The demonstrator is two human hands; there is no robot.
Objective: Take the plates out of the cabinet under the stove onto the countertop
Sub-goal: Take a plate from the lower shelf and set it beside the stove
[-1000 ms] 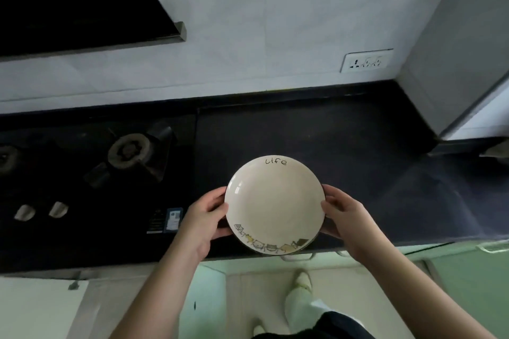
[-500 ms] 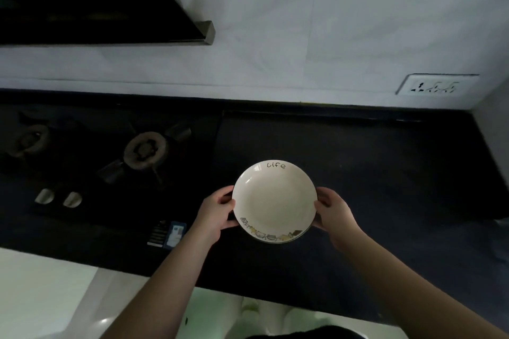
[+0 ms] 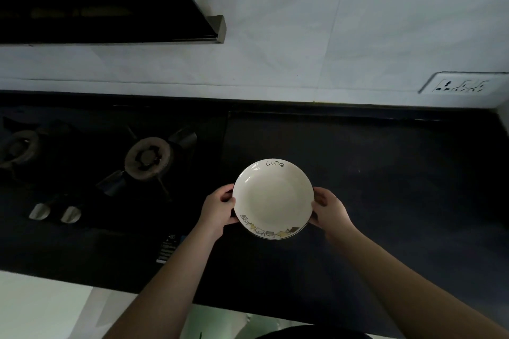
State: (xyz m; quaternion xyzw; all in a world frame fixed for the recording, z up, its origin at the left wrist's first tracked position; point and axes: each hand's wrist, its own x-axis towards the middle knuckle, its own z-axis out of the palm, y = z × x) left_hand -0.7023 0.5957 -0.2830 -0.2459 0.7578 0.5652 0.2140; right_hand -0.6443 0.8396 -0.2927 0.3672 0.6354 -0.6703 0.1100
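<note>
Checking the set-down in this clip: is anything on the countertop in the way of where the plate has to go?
Nothing visible. The plate, held at its rim by the left hand and right hand, is over bare dark countertop. The nearest thing, the stove burner, sits well to the left.

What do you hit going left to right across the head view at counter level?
Stove knobs → burner → left hand → plate → right hand → bare countertop.
</note>
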